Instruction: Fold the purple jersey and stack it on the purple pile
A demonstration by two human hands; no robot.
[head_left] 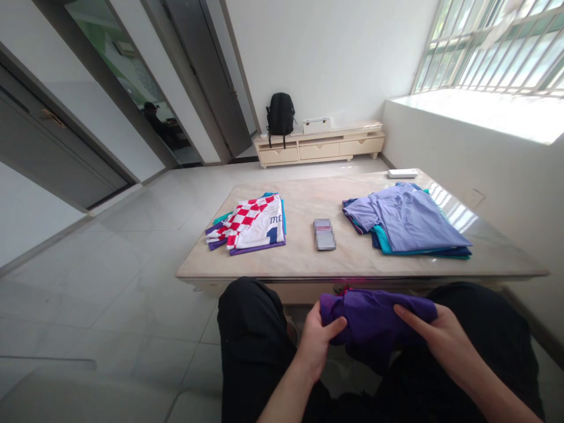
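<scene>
Nearest, your legs (251, 346); then pale table (302, 264), bearing right pile (414, 220) and smaller left pile (251, 223), apparently spaced against mixing; on the table's near side, purple garment (370, 320), grasped at both ends by your left hand (314, 338) and right hand (445, 338), seemingly to spread it.

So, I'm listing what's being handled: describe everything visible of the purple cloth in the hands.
The deep purple cloth looks soft, mostly plain, bunched and creased. The left hand grips its left end, the right hand its right, thumbs on the near side. Its upper edge runs roughly level between them; the lower part hangs slack between black-trousered legs, before the pale marble-look table. A small pink-and-dark patch shows at its top edge; whether it belongs to the cloth is unclear.
</scene>
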